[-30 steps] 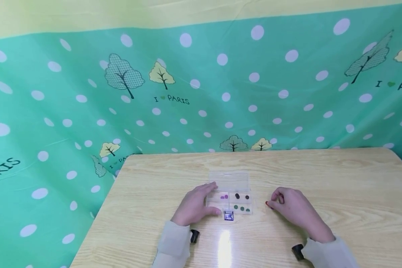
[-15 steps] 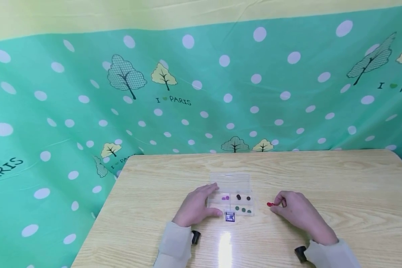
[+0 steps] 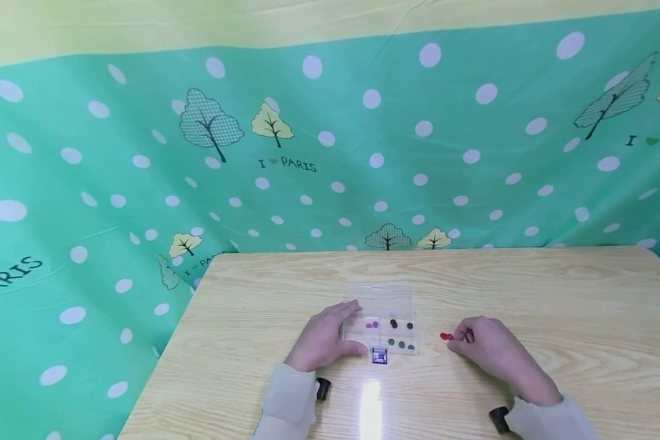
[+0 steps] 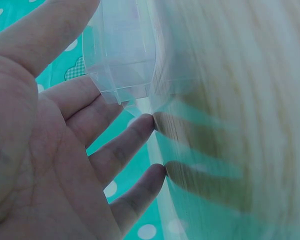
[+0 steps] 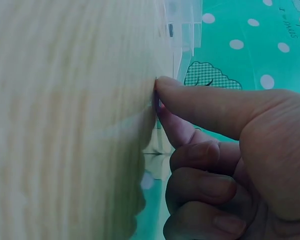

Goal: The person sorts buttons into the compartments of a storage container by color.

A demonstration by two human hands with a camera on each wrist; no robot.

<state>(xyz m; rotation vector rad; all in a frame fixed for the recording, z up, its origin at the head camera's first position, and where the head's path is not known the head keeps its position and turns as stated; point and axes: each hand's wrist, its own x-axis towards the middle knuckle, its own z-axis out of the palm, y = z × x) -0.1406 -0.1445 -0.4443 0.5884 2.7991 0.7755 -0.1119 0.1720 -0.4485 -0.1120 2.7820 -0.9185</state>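
A clear plastic compartment box (image 3: 361, 338) with its lid (image 3: 378, 298) folded back lies on the table. Its compartments hold purple discs (image 3: 372, 324), dark discs (image 3: 393, 323) and green discs (image 3: 401, 344). My left hand (image 3: 326, 340) rests at the box's left end, thumb in front and fingers toward the back. In the left wrist view, the fingers of that hand are extended, two fingertips on the tabletop. To the right of the box, small red discs (image 3: 445, 336) show at my right hand (image 3: 486, 345). Its thumb and index finger pinch at one, low at the tabletop; the other fingers are curled.
A small purple-and-clear piece (image 3: 379, 355) sits at the box's front edge. The wooden table (image 3: 253, 293) meets a green dotted curtain (image 3: 286, 201) at the back and left. Black wrist cameras (image 3: 322, 388) are on both wrists.
The right fingertips have shifted slightly to the right and nearer, so more of the red discs shows at their left. The left hand and box keep their places while the view drifts slightly.
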